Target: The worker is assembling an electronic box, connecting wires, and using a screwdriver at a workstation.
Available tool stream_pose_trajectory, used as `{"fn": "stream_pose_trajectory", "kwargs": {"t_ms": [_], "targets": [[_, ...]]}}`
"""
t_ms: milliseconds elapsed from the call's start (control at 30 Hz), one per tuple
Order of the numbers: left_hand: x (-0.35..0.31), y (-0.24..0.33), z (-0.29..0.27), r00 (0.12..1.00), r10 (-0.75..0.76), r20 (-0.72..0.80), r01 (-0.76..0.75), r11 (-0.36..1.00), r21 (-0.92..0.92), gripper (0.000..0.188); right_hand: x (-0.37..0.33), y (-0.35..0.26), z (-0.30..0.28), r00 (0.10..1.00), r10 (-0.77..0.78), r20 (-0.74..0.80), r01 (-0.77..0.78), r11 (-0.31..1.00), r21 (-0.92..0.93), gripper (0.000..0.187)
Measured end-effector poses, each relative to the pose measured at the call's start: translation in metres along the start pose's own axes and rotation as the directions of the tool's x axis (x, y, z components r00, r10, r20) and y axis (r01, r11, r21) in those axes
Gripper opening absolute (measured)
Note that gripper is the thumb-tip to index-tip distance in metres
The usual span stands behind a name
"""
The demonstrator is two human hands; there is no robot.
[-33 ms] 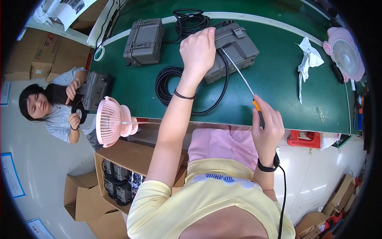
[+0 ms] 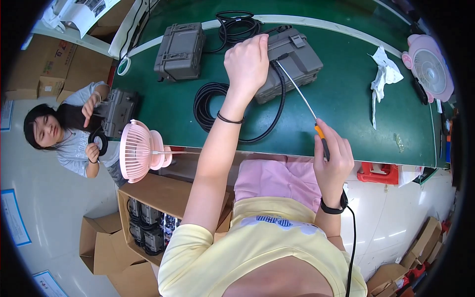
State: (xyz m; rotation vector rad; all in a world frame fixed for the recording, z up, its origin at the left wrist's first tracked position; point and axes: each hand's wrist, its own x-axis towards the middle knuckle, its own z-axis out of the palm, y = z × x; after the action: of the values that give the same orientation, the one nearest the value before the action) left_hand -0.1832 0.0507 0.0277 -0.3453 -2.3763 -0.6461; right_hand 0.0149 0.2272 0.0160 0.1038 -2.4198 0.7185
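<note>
On the green table, a grey hard plastic case [image 2: 303, 55] lies in front of me. My left hand [image 2: 246, 63] is closed at its left side, fingertips hidden, so what it grips cannot be made out. My right hand [image 2: 334, 156] holds a screwdriver [image 2: 303, 95] with an orange and black handle and a long metal shaft. The shaft slants up to the left, its tip at the case's near side beside a black cable fitting. From there a black corrugated hose [image 2: 280, 111] curves toward me and round to a coil [image 2: 202, 106] left of the case.
A second grey case [image 2: 179, 52] and a black cable coil [image 2: 241, 29] are at the back. A pink fan [image 2: 136, 152] stands at the table's left edge, another fan [image 2: 431, 69] at far right near crumpled tissue [image 2: 383, 74]. A co-worker [image 2: 74, 133] handles a black ring-shaped coil. Below left is a carton [image 2: 163, 190] of cases.
The co-worker's hands and black coil have shifted slightly. My own hands and the screwdriver are practically where they were.
</note>
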Motion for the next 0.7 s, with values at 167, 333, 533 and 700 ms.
{"fn": "stream_pose_trajectory", "kwargs": {"t_ms": [167, 333, 533, 700], "targets": [[-0.001, -0.001, 0.000, 1.000, -0.001, -0.018, 0.000, 1.000, -0.020, 0.031, -0.003, -0.005, 0.001, 1.000, 0.003, -0.006, -0.003, 1.000, 0.012, 0.037], [-0.001, 0.001, 0.002, 1.000, -0.006, 0.007, 0.006, 1.000, -0.022, 0.031, -0.005, -0.013, 0.000, 0.986, 0.149, 0.068, -0.157, 0.979, 0.131, 0.031], [-0.003, -0.002, 0.003, 1.000, 0.000, -0.020, -0.001, 0.998, -0.059, 0.031, -0.003, -0.006, -0.009, 0.927, 0.317, 0.203, -0.369, 0.870, 0.326, 0.030], [-0.002, 0.000, 0.000, 1.000, 0.011, -0.013, -0.012, 0.999, -0.050, 0.030, -0.007, -0.001, -0.009, 0.773, 0.509, 0.380, -0.633, 0.659, 0.406, 0.030]]}}
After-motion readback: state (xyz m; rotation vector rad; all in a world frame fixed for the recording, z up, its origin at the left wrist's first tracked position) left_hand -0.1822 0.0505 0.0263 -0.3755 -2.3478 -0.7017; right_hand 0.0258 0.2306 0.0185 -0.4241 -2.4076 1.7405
